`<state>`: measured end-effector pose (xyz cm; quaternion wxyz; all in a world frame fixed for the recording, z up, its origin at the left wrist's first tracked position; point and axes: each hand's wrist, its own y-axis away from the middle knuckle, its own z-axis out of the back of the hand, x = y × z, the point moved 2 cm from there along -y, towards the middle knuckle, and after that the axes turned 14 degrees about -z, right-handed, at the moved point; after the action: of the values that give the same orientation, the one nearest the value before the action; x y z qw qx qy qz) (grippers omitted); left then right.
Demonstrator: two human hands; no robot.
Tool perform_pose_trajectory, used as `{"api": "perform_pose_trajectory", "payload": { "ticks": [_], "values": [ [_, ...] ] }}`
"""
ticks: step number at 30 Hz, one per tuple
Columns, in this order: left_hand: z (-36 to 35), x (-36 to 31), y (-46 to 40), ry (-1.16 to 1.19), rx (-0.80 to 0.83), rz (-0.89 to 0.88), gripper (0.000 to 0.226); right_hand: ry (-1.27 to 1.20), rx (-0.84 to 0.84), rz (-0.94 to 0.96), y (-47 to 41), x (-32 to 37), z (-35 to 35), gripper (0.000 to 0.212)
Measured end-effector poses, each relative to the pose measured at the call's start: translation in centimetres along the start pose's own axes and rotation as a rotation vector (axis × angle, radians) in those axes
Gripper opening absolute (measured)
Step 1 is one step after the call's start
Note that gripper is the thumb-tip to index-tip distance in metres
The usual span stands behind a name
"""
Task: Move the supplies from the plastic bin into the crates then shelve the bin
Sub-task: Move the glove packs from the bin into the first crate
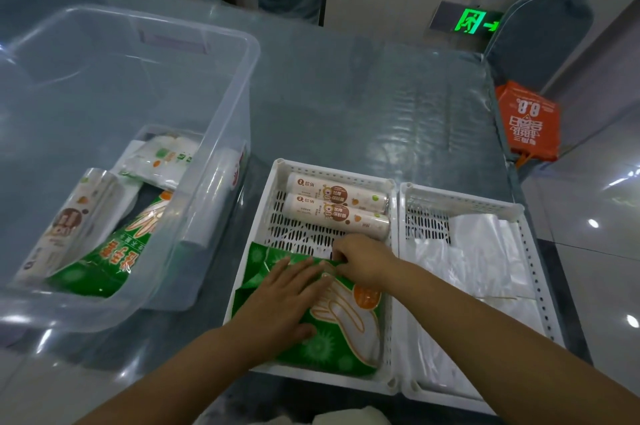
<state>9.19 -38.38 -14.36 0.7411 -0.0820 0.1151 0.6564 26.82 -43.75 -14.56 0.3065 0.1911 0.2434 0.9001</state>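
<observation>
A clear plastic bin (221,40) stands at the left, holding a green packet (104,262), a beige roll (59,227) and white packets (162,154). The left white crate (263,203) holds two beige rolls (336,206) at its far end and green glove packets (343,327) at its near end. My left hand (280,296) lies flat on those packets, fingers spread. My right hand (360,258) pinches the far edge of the top green packet. The right white crate (530,251) holds clear plastic bags (478,258).
Everything stands on a table with a glossy grey-blue cover (346,95). An orange packet (530,123) hangs off its far right corner beside a grey chair back (543,37). Shiny tiled floor lies to the right. A green exit sign (474,21) glows beyond.
</observation>
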Motion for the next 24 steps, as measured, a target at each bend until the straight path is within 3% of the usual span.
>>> {"api": "perform_pose_trajectory", "payload": {
  "ticks": [4,12,15,19,24],
  "values": [
    [-1.6,0.3,-0.1,0.051,0.189,-0.07,0.077,-0.065,0.011,-0.022,0.1,-0.4,0.5,0.021],
    [-2.0,0.7,-0.5,0.109,0.248,-0.133,0.075,-0.076,-0.046,-0.053,1.1,-0.6,0.2,0.021],
    [-0.2,0.7,-1.0,0.094,0.154,-0.08,0.072,-0.077,-0.105,-0.067,1.5,-0.3,1.2,0.005],
    [4.4,0.0,-1.6,-0.015,0.028,0.035,0.06,-0.074,-0.229,-0.065,2.3,0.5,3.6,0.008],
    [13.4,-1.6,-0.1,-0.214,-0.22,-0.039,0.041,-0.097,-0.42,-0.037,4.1,3.4,8.5,0.01]
  ]
}}
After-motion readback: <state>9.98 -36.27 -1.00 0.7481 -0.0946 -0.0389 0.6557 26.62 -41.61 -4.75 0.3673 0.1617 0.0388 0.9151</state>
